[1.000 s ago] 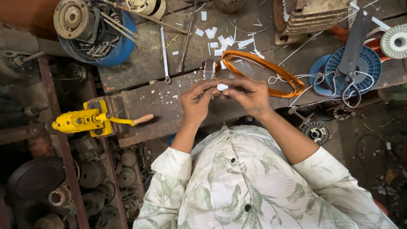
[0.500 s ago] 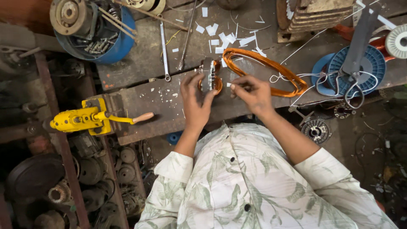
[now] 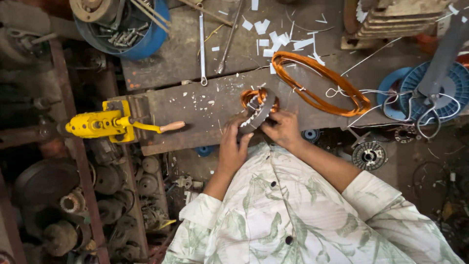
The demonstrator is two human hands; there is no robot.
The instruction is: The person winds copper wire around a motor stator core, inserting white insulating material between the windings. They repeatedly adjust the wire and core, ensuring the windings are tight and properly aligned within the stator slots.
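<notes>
Two bare hands meet on one motor stator (image 3: 258,108), a grey metal ring with white paper slot liners and copper winding bulging at its far side, held tilted on edge at the near rim of a worn, paint-flecked wooden bench (image 3: 195,105). Left hand (image 3: 231,147): fingers curled closed around the ring's lower rim. Right hand (image 3: 282,128): fingertips pinched against the ring's right side; what lies between them cannot be told. Just right of the stator, a long oval coil of orange enamelled wire (image 3: 320,83), tied with white string, flat on the bench. Beyond it, scattered white paper offcuts (image 3: 273,36), rectangular and sliver-shaped. Farther left, a slim steel spanner (image 3: 202,46) lying lengthwise, and a round blue tub (image 3: 129,24) of bolts and scrap metal at the bench's far corner. Clamped to the bench's left end, a yellow hand-crank winder (image 3: 100,124) with a wooden handle. Far right, a blue plastic wire spool (image 3: 452,85), ribbed and round. Below the bench at left, dusty dark motor housings (image 3: 102,195), rounded and rust-toned.
</notes>
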